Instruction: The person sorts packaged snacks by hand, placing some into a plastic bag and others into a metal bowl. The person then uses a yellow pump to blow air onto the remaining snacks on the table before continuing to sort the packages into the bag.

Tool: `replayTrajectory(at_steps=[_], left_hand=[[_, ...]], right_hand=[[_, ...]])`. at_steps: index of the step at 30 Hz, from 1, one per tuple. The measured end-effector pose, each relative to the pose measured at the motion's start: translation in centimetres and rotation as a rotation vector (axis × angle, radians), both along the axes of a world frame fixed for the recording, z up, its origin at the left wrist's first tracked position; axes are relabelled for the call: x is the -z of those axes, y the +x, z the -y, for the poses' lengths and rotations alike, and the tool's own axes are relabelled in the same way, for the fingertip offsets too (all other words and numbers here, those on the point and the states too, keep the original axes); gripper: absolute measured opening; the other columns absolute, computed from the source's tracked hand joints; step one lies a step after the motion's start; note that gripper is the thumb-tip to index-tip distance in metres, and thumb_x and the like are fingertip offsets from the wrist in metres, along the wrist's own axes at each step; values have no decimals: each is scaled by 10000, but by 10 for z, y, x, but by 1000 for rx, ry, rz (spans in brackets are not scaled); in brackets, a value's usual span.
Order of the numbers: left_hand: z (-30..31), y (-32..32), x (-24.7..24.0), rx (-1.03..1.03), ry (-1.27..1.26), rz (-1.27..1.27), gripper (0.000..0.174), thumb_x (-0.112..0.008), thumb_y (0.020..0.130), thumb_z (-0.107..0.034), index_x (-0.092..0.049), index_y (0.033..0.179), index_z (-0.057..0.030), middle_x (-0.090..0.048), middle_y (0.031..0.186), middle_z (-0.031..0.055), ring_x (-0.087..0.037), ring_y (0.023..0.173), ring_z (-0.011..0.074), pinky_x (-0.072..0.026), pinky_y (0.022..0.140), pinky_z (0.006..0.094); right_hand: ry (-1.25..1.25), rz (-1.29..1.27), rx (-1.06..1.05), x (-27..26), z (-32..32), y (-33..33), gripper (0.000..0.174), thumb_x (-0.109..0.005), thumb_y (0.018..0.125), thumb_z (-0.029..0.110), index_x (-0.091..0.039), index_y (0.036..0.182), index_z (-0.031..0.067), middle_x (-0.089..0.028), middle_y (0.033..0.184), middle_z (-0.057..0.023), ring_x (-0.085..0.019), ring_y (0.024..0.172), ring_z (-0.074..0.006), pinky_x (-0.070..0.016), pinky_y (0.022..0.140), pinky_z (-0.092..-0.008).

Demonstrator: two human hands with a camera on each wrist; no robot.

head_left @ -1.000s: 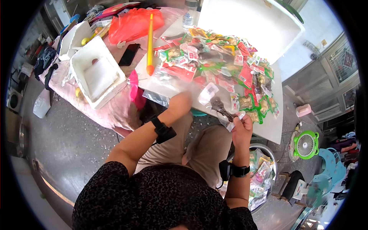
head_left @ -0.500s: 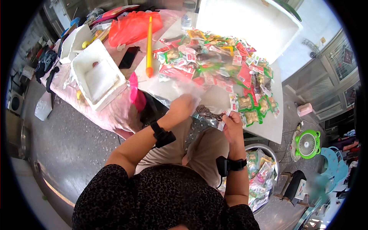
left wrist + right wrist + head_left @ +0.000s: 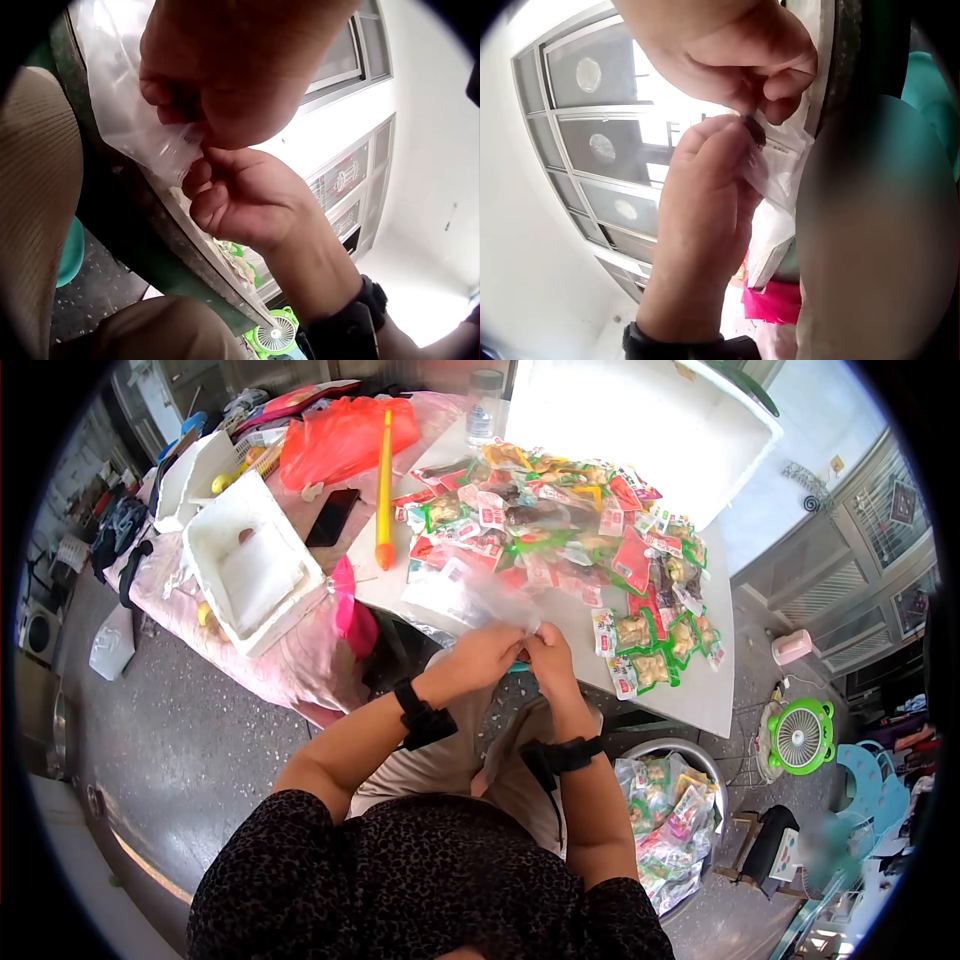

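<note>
A clear plastic bag (image 3: 458, 592) stretches from my hands over the table's near edge. My left hand (image 3: 485, 655) grips its edge with curled fingers. Right against it, my right hand (image 3: 549, 660) has curled fingers and pinches at the bag's mouth. Between the hands a small dark brown end of a food packet (image 3: 756, 131) shows in the right wrist view; the rest of it is hidden. The left wrist view shows the bag (image 3: 124, 112) hanging wrinkled beside both hands.
Many sealed food packets (image 3: 560, 510) lie heaped on the white table (image 3: 690, 695). A metal basin (image 3: 712, 770) of packets stands on the floor at right. Foam boxes (image 3: 250, 565), a phone (image 3: 333, 518) and a yellow stick (image 3: 385, 490) lie left; a large foam box (image 3: 630, 430) stands behind.
My right hand has moved left with the dark packet to meet the left hand at the bag. The packet, visible earlier, is now mostly hidden. The bag has shifted left and lies farther out.
</note>
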State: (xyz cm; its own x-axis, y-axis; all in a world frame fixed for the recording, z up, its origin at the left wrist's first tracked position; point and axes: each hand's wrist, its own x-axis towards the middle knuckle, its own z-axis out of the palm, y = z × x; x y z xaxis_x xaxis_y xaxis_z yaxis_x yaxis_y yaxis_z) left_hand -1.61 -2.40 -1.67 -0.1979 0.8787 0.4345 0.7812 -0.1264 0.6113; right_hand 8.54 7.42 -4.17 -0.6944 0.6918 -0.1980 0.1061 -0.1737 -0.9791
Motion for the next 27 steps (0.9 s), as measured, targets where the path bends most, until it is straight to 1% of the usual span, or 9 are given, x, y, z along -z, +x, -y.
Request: replayTrajectory(at_steps=[2,5,8,11,14,17,20,23,27], left_hand=[[2,0,-5,5,-78,35,119,-472,758,-88,-522,858,-48,-542,784,121,-530,759,295,-434,645,370],[-2,-6,3,-20,-97,-14,146,-466,751,-79,-526,880,-47,-550,822,128,-532,784,300,-436,665,364],[-6,-15,20,-118,-61,72,188,-465,735,-68,-529,910,-40,-555,851,135,-535,802,304,-437,681,358],[-7,-21,30,-129,-25,25,223,-473,716,-72,-528,928,-29,-554,855,138,-537,808,302,-437,685,350],[-7,-19,29,-140,-83,16,236,-487,705,-85,-525,930,-23,-552,861,139,-534,809,299,-434,687,350],[-8,-19,28,-141,-125,27,245,-491,701,-92,-524,933,-22,-551,872,138,-533,812,294,-431,688,348],[-7,-18,28,-136,-87,28,241,-493,697,-86,-519,928,-21,-547,856,139,-531,794,298,-429,688,349],[-5,-17,28,-124,-57,69,233,-493,695,-77,-515,921,-22,-535,850,143,-524,797,304,-428,690,354],[-1,-17,31,-110,16,63,187,-498,690,-63,-507,872,-18,-516,842,151,-506,809,317,-423,693,362]], right_hand=[[-122,19,29,-6,-2,-6,85,-421,763,26,-505,756,32,-530,724,-51,-514,585,-129,-416,493,-228],[-262,-131,34,10,-11,-15,63,-435,770,33,-496,761,19,-530,721,-57,-519,568,-125,-408,460,-220],[-381,-256,144,-8,4,-21,55,-451,767,31,-494,788,3,-525,706,-62,-522,568,-122,-404,456,-218],[-172,-73,239,-16,1,-8,117,-462,753,32,-509,857,8,-535,740,-63,-543,592,-162,-422,496,-262],[415,-17,335,-6,-30,8,177,-495,742,29,-490,917,-1,-531,791,-97,-550,662,-199,-436,546,-289],[889,212,482,-26,-54,19,233,-547,696,44,-500,922,16,-529,826,-121,-536,805,-259,-414,686,-366],[1625,453,528,-41,-56,15,252,-564,668,77,-517,912,38,-525,829,-140,-492,913,-272,-355,775,-414],[1692,455,419,-32,-69,8,201,-554,685,107,-525,878,55,-541,850,-117,-482,952,-250,-335,792,-435],[1700,344,305,-22,-89,6,106,-516,711,96,-522,807,51,-555,813,-112,-520,851,-276,-373,697,-426]])
